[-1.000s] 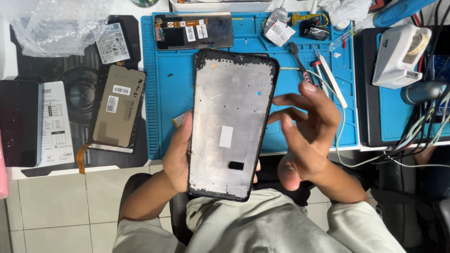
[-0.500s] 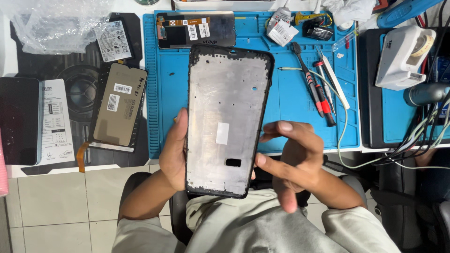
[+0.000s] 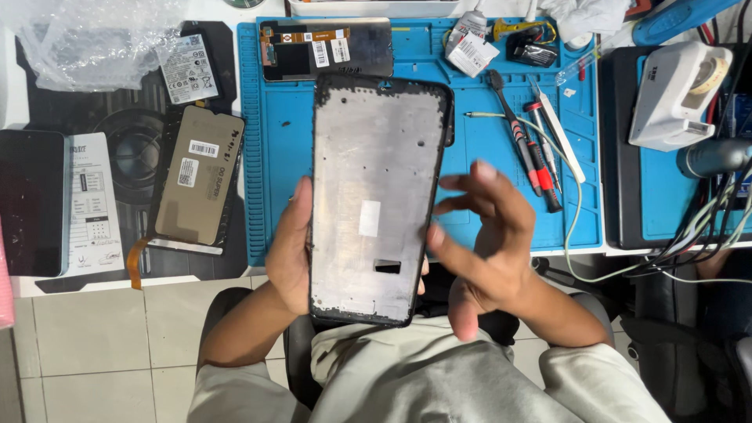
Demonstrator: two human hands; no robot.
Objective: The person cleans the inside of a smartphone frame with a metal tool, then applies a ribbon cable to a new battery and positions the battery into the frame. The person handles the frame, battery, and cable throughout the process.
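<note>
My left hand (image 3: 288, 249) grips a bare phone frame (image 3: 378, 196) by its lower left edge and holds it up over the blue work mat (image 3: 478, 157). The frame is a grey metal plate with a black rim, a small white sticker and a dark rectangular cutout near the bottom. My right hand (image 3: 486, 243) hovers just right of the frame, fingers spread and blurred, holding nothing. It does not clearly touch the frame.
A display panel (image 3: 325, 48) lies at the top of the mat. Screwdrivers and tweezers (image 3: 536, 149) lie to the right. A second screen assembly (image 3: 196, 176), a battery (image 3: 188, 69) and a dark phone (image 3: 30, 202) lie on the left. A white device (image 3: 677, 94) stands right.
The frame has stayed in my left hand, shifting slightly. My right hand moved from curled low beside the frame to spread fingers raised along its right edge.
</note>
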